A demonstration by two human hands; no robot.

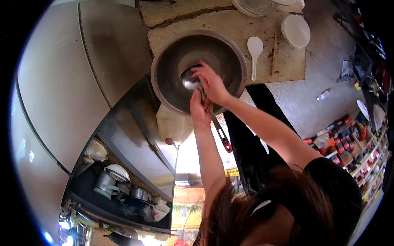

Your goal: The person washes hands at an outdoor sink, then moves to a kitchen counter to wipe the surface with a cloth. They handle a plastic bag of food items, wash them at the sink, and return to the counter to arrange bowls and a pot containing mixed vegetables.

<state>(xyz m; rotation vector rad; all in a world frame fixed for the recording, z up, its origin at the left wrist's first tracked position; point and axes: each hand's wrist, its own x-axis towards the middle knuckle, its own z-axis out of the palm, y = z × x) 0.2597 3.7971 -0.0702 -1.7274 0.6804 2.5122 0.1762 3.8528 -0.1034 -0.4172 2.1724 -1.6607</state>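
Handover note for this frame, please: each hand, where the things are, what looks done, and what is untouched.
Left hand: closed around the handle of the metal ladle.
Right hand: inside the metal basin, fingers on the ladle's scoop; grip unclear.
Things: the basin sits on the worn counter. The white spoon, chopsticks and white bowl lie beside it.
Done: the ladle's scoop is in the basin, with both hands on it.
Left: the spoon, chopsticks and bowl are untouched.

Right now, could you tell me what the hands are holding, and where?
The left hand grips a metal ladle on its shaft near the scoop; the right hand rests on the scoop, over a metal bowl.
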